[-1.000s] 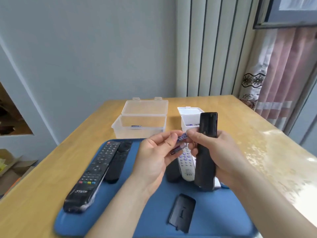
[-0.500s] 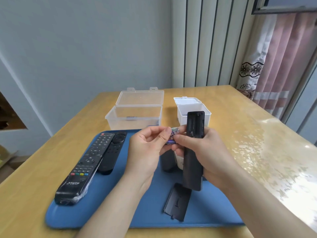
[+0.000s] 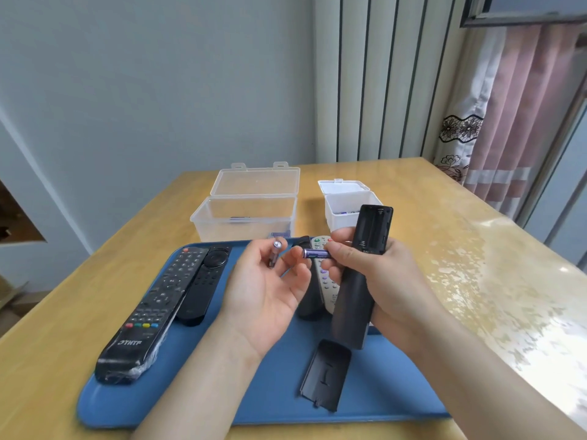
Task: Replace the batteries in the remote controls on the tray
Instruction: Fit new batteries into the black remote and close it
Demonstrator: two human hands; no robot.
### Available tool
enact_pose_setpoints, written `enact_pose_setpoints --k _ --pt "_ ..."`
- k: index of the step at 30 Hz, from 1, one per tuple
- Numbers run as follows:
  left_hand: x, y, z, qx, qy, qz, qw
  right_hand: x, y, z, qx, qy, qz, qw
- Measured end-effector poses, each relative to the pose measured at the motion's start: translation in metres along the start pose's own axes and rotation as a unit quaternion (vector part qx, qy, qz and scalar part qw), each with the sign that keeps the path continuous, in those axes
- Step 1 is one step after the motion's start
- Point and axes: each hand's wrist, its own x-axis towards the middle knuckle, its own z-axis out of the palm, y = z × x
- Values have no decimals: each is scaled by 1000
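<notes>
Lying nearest, just below the right hand's grip, a loose battery cover (image 3: pixel 325 374) rests on the blue tray (image 3: pixel 111 404). The right hand (image 3: pixel 390 281) has its fingers curled round the black remote (image 3: pixel 352 300). It holds the remote nearly upright, back toward the camera, with the open battery compartment (image 3: pixel 373 228) above the grip (both slots look empty). The thumb and forefinger of that hand also pinch a purple battery (image 3: pixel 315 253), which lies roughly level and points toward the other hand.

The left hand (image 3: pixel 266 293), palm up and just beside the right, pinches a second battery (image 3: pixel 275 254) at its fingertips, metal end toward the camera. The two batteries are near each other but apart.

Behind both grips, on the tray, a grey remote (image 3: pixel 324 277) with coloured buttons and a dark remote (image 3: pixel 306 308) are partly hidden by the hands. Out to the left of the left hand, a slim black remote (image 3: pixel 203 281) lies against a large plastic-wrapped remote (image 3: pixel 152 312).

Farther off, past the tray on the wooden table (image 3: pixel 444 217), a clear box (image 3: pixel 247 217) stands with its lid open. A small white box (image 3: pixel 346 214), also open, sits just behind the top of the held remote, with what look like batteries inside.
</notes>
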Motion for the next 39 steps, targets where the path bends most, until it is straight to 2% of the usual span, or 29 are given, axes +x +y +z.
enact_pose_setpoints --k 5,7,10,17,23,25,28,34,37,39 --pt "1 -2 0 53 -24 35 998 -3 3 4 66 -9 17 998" --pt "0 -2 -1 155 -47 86 983 -4 6 6 103 -15 32 994" --pt "-4 -2 1 287 -64 164 942 -6 9 11 129 -37 52 990" --pt "-1 4 -5 300 -45 225 926 -8 7 12 81 -66 68 992" --pt "-4 8 -6 315 -92 199 923 -4 3 7 68 -10 36 997" --pt "-5 7 -5 338 -107 188 916 -2 3 4 60 -15 34 998" --pt "-8 3 0 373 -123 196 898 -2 7 5 32 -19 27 999" --pt "-6 5 -1 476 -157 246 830 1 7 2 -31 -15 4 999" --pt "-7 6 -2 493 -129 271 817 -1 6 4 -22 -18 35 999" --pt "-7 8 -1 471 -99 293 826 -1 4 5 26 -6 74 997"
